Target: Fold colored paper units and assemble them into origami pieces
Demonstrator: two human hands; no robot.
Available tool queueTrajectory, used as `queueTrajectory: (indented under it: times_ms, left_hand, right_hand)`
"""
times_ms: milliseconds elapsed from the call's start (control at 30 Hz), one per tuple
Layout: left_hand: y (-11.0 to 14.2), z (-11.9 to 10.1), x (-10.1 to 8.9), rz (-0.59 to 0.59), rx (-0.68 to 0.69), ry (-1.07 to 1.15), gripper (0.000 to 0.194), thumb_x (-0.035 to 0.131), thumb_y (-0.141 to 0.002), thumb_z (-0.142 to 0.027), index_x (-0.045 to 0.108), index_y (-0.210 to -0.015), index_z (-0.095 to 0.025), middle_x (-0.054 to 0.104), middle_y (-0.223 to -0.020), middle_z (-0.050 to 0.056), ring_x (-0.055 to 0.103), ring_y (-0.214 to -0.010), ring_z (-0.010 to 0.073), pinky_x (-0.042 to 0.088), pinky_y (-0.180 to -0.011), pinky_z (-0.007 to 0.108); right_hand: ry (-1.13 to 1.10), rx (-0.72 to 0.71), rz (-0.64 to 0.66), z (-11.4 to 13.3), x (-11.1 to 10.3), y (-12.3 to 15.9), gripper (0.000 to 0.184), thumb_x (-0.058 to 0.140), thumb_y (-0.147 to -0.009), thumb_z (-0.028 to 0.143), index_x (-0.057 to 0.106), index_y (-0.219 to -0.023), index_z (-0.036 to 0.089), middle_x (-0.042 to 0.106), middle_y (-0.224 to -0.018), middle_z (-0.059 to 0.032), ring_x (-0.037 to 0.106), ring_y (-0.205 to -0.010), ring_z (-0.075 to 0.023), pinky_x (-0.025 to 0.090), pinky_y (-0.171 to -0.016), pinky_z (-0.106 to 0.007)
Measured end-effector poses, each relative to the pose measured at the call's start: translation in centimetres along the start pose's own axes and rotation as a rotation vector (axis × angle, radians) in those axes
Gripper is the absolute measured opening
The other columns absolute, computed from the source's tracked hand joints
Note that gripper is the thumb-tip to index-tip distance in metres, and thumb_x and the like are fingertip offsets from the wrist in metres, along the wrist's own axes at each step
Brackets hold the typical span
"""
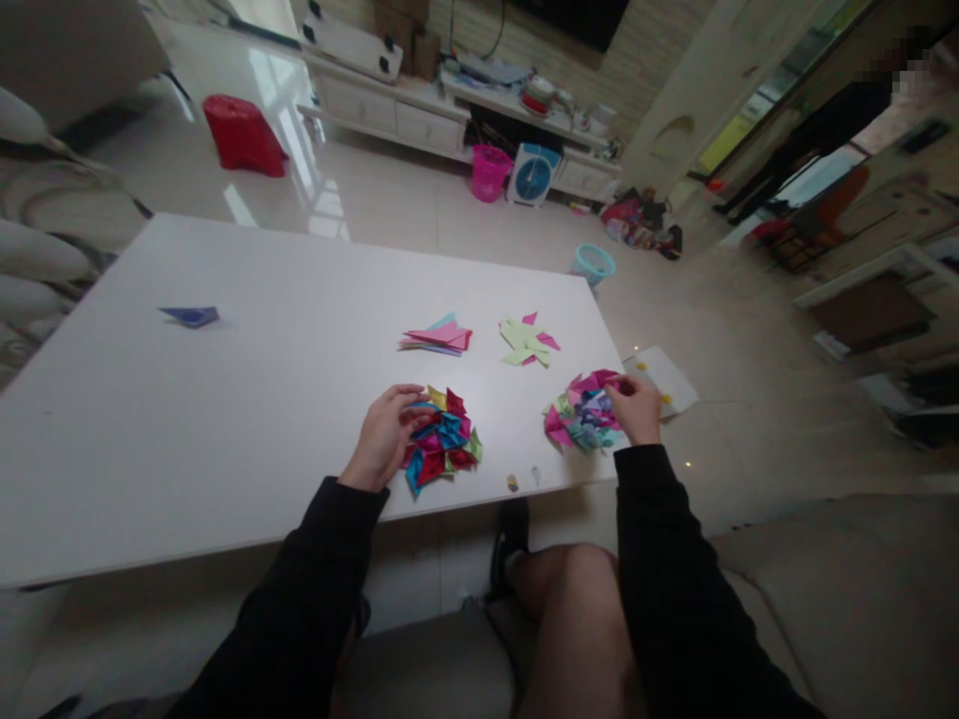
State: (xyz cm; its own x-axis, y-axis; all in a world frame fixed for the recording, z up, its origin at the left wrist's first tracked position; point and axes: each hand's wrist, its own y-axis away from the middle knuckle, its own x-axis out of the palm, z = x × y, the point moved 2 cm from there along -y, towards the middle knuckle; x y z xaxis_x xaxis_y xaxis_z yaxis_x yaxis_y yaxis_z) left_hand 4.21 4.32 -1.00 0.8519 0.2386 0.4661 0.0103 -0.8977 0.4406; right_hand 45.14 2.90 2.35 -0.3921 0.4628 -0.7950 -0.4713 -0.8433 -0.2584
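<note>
My left hand (386,434) rests at the left side of a pile of shiny folded paper pieces (450,429) in red, blue, gold and green. Its fingers are apart and curve over the edge of the pile. At the table's right end, my right hand (635,407) pinches at the edge of a second pile of folded paper pieces (580,424) in pink, purple, teal and pale green. A pink folded paper piece (599,379) lies at its fingertips. Farther back are a stack of folded papers (439,338) and some pale green and pink folded papers (526,342).
The white table (187,429) carries a lone blue folded paper (191,317) at far left and a small scrap (512,483) near the front edge. A teal basket (594,262) stands beyond it. A red stool (241,135) is on the floor. Another person (809,140) stands far right.
</note>
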Motion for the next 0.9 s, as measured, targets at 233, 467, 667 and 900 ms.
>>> queueTrajectory:
  times_ms: [233,467,667,900]
  left_hand:
    - [0.1,-0.1,-0.3,0.013,0.019,0.026,0.021,0.071,-0.063,-0.021,0.066,-0.083,-0.014,0.07,-0.082,0.005,0.064,-0.065,0.0139,0.047,-0.061,0.024]
    - [0.1,-0.4,-0.6,0.027,0.017,0.038,0.022,0.072,-0.063,-0.023,0.067,-0.083,-0.015,0.071,-0.082,0.004,0.065,-0.065,0.0135,0.047,-0.063,0.023]
    - [0.8,-1.4,-0.5,0.044,0.051,0.009,0.018,0.07,-0.067,-0.021,0.065,-0.084,-0.016,0.07,-0.081,0.004,0.063,-0.064,0.0122,0.046,-0.061,0.023]
    - [2.1,-4.0,-1.3,-0.029,0.398,-0.099,0.016,0.059,-0.086,-0.031,0.064,-0.093,-0.017,0.066,-0.077,0.002,0.062,-0.067,0.0131,0.048,-0.063,0.024]
  right_hand:
    - [0.32,0.151,0.174,-6.3,0.4,-2.9,0.022,0.065,-0.073,0.03,0.077,-0.081,0.014,0.075,-0.079,-0.011,0.063,-0.076,-0.0215,0.043,-0.07,-0.03]
    - [0.389,0.162,0.161,-5.8,0.7,-3.4,0.033,0.065,-0.078,0.043,0.074,-0.09,0.014,0.075,-0.089,-0.0149,0.063,-0.079,-0.0233,0.043,-0.073,-0.033]
    - [0.34,-0.028,0.095,1.3,1.1,-5.6,0.026,0.059,-0.081,0.036,0.073,-0.09,0.016,0.075,-0.09,-0.0131,0.063,-0.079,-0.0233,0.043,-0.075,-0.034]
    - [0.128,-0.581,0.438,21.6,13.7,-2.9,0.017,0.058,-0.085,0.025,0.071,-0.089,0.015,0.072,-0.088,-0.0081,0.064,-0.077,-0.0184,0.048,-0.075,-0.03]
